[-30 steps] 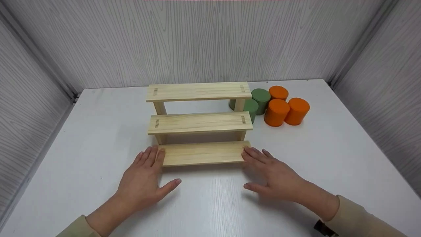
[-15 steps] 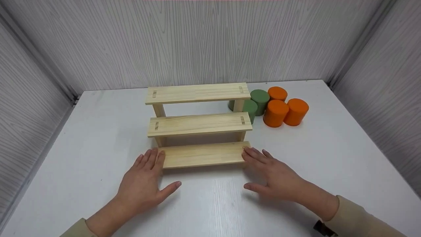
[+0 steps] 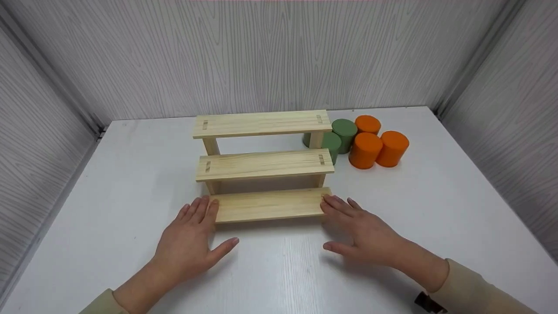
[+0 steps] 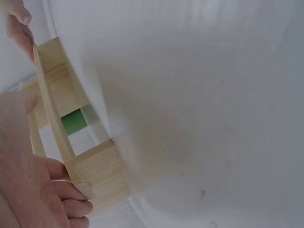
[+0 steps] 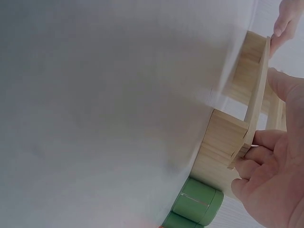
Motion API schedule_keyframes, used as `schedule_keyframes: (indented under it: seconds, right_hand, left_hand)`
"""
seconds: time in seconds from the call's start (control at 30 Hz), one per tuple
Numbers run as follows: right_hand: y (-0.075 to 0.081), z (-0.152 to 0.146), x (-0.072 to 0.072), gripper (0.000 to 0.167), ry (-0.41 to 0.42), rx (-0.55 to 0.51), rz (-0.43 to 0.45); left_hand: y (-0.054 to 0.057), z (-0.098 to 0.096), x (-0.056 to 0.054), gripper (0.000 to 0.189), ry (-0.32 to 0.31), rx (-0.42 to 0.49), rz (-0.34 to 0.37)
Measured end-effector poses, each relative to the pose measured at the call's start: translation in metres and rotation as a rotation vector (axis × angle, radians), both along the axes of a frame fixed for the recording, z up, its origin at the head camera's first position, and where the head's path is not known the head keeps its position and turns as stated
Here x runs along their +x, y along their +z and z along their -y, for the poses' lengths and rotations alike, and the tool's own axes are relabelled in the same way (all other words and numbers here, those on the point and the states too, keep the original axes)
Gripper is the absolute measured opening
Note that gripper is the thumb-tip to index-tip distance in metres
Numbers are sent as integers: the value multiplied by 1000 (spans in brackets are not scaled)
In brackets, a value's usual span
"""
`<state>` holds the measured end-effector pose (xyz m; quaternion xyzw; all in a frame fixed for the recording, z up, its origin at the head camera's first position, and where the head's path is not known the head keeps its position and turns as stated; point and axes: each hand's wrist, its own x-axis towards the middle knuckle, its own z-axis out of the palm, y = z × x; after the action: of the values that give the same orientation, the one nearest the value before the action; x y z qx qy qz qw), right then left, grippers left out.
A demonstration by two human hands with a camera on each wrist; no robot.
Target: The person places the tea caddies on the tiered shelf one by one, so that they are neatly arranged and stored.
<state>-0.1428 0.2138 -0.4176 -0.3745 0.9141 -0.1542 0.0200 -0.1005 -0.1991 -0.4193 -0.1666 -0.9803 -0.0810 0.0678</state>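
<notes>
A three-tier wooden shelf stand of pale boards stands mid-table. My left hand lies with straight fingers on the left end of the lowest board, thumb spread to the side. On that board's right end rest the fingertips of my right hand, its thumb also held apart. In the left wrist view my left fingers touch the end of the board. The right wrist view has my right fingers at the opposite end, above a wooden leg. Neither hand curls around the wood.
Behind the stand's right side are several green cylindrical tins, partly hidden by its boards. Beside them stand three orange tins. Grey wood-grain panels enclose the white table at the back and both sides.
The left end of the stand has shifted slightly toward me, with my left hand moving along. My right hand stays in place on the board.
</notes>
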Motion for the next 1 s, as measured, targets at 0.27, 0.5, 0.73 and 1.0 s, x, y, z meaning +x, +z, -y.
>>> schedule_keyframes:
  seconds: [0.27, 0.5, 0.73, 1.0]
  right_hand:
    - [0, 0, -2, 90, -14, 11, 35]
    - [3, -4, -5, 88, -23, -19, 68]
    - [8, -12, -8, 84, -51, -47, 115]
    - [27, -32, -23, 74, -131, -166, 68]
  left_hand:
    - [15, 6, 3, 97, 52, 48, -18]
    - [36, 15, -4, 104, 76, 131, -106]
    - [34, 24, -27, 112, -4, 185, -131]
    - [19, 36, -40, 119, -27, 231, -139]
